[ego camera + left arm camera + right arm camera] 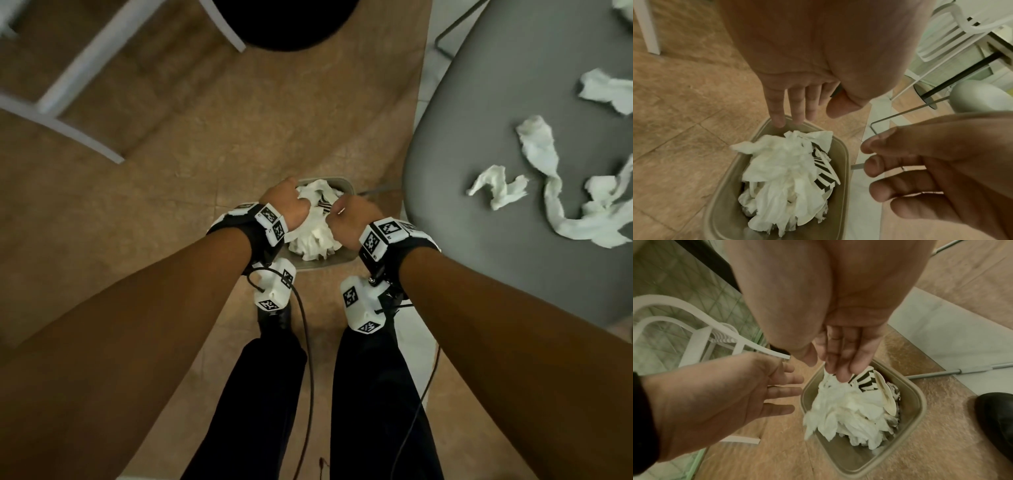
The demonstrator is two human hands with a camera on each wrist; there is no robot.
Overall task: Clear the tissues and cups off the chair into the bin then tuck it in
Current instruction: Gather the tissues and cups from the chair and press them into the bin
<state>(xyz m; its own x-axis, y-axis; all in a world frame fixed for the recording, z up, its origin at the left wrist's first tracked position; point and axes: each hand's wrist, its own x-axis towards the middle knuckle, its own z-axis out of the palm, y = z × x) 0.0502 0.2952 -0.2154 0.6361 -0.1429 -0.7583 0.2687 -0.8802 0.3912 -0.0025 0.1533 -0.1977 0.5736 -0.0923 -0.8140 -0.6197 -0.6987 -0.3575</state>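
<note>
To your right stands the grey chair, its seat strewn with several crumpled white tissues. Between your feet and the chair's edge sits the beige bin, heaped with tissues and a black-and-white striped cup. Your left hand and right hand hover side by side above the bin, fingers straight and loose, holding nothing.

Dim warm light, soft blur
</note>
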